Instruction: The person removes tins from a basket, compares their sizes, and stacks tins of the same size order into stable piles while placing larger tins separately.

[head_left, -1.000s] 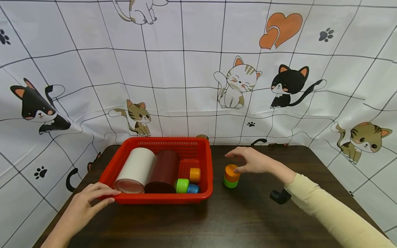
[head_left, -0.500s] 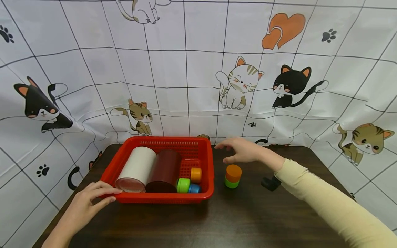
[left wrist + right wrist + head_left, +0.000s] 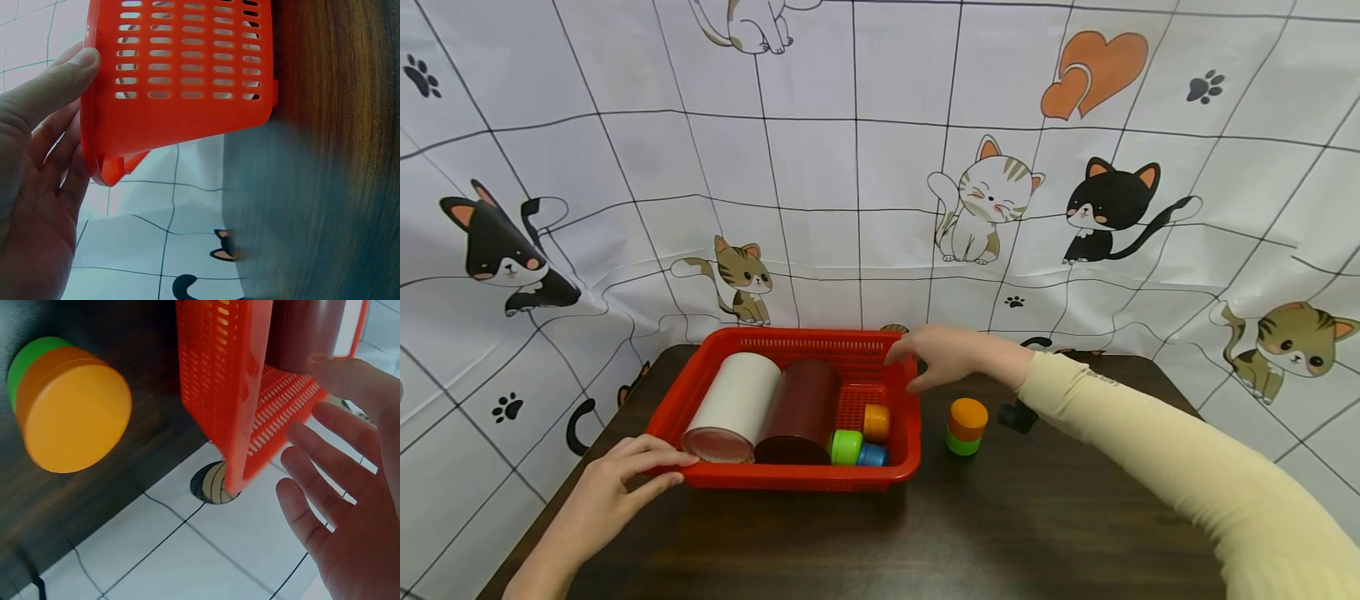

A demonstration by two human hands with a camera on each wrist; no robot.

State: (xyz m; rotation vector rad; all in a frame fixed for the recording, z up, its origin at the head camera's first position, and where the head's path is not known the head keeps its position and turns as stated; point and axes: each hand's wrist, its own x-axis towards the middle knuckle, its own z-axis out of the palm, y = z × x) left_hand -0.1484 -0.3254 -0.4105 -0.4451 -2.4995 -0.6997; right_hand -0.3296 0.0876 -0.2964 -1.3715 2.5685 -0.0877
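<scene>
The right hand [image 3: 943, 354] has just moved left, from above the orange block [image 3: 968, 417] and the green block [image 3: 962, 446] to the far right side of the red basket [image 3: 805, 477]. Its fingers are apart and slightly bent, and they hold nothing; whether they touch the rim, I cannot tell. The two blocks remain stacked upright on the table [image 3: 925, 542], just right of the basket. This suggests that the work is now at the basket, not at the stack.

The left hand [image 3: 613, 483] stays at the near left corner, pinching the rim between thumb and fingers. The basket stands on the table. Inside lie a white cylinder [image 3: 737, 396] and a dark red cylinder [image 3: 807, 400], with three small blocks [image 3: 846, 448] at their right.
</scene>
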